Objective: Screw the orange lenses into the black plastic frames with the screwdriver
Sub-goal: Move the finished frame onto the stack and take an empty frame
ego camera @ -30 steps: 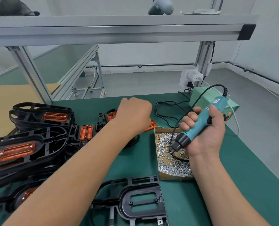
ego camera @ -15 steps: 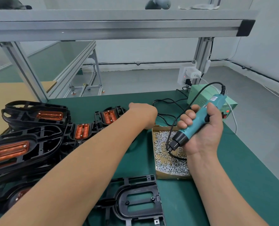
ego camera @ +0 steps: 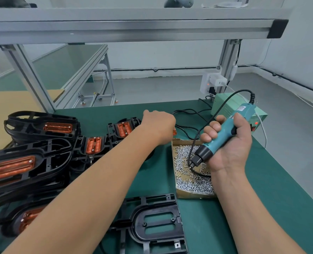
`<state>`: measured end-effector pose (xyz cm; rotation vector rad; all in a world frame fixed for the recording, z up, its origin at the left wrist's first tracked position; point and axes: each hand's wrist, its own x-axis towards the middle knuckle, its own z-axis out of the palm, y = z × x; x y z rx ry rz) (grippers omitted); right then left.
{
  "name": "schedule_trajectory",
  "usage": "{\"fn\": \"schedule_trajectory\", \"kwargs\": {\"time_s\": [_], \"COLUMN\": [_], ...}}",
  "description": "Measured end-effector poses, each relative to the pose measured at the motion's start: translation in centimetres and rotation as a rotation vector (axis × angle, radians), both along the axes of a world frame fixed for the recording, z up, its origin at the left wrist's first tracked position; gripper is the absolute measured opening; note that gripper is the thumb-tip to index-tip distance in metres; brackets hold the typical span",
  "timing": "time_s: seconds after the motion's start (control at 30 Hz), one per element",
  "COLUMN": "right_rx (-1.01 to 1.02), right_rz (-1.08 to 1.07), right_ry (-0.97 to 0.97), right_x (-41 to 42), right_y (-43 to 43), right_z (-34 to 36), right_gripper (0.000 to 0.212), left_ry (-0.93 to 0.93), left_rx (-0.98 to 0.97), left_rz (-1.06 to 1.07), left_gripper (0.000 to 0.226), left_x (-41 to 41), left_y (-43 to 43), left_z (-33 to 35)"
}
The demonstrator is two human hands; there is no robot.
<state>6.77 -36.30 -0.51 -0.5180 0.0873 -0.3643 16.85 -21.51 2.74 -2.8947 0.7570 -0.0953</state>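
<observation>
The right hand (ego camera: pixel 229 143) holds the screwdriver (ego camera: pixel 223 136), fingers curled round its body, above the box of screws (ego camera: pixel 192 176) toward the right edge of the counter (ego camera: pixel 271 189). The left hand (ego camera: pixel 159 123) reaches toward the far edge. Its fingers are hidden, so I cannot tell their state; perhaps they touch something orange. One empty black frame (ego camera: pixel 157 239) lies at the near edge, and frames with orange lenses (ego camera: pixel 12 166) are piled at the left edge.

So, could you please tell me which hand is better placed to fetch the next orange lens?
The left hand: it sits right at an orange lens, while the right hand is full, gripping the screwdriver.
</observation>
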Motion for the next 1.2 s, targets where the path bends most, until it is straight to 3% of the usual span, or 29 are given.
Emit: {"fn": "schedule_trajectory", "kwargs": {"time_s": [0.13,0.27,0.5,0.7,0.87,1.2], "right_rx": [-0.003,-0.011,-0.027,-0.054,-0.070,-0.071], "right_rz": [0.003,-0.001,-0.018,-0.007,0.002,0.027], "right_ry": [0.005,0.009,0.018,0.023,0.023,0.013], "right_x": [-0.1,-0.1,-0.3,-0.4,-0.5,-0.5], "right_y": [0.0,0.1,0.3,0.7,1.0,1.0], "right_z": [0.1,0.1,0.2,0.3,0.3,0.2], "right_gripper": [0.031,0.031,0.030,0.031,0.031,0.030], "left_ry": [-0.061,-0.092,-0.075,0.079,0.192,0.224], "left_rx": [-0.125,-0.244,-0.477,-0.605,-0.597,-0.446], "left_rz": [-0.003,-0.040,-0.132,-0.211,-0.227,-0.316], "left_gripper": [0.002,0.026,0.039,0.039,0.035,0.034], "left_x": [-1.3,-3.5,-8.9,-13.7,-15.9,-17.9], "left_y": [1.4,3.3,6.8,9.8,11.5,12.0], "left_z": [0.1,0.0,0.2,-0.3,-1.1,-2.7]}}
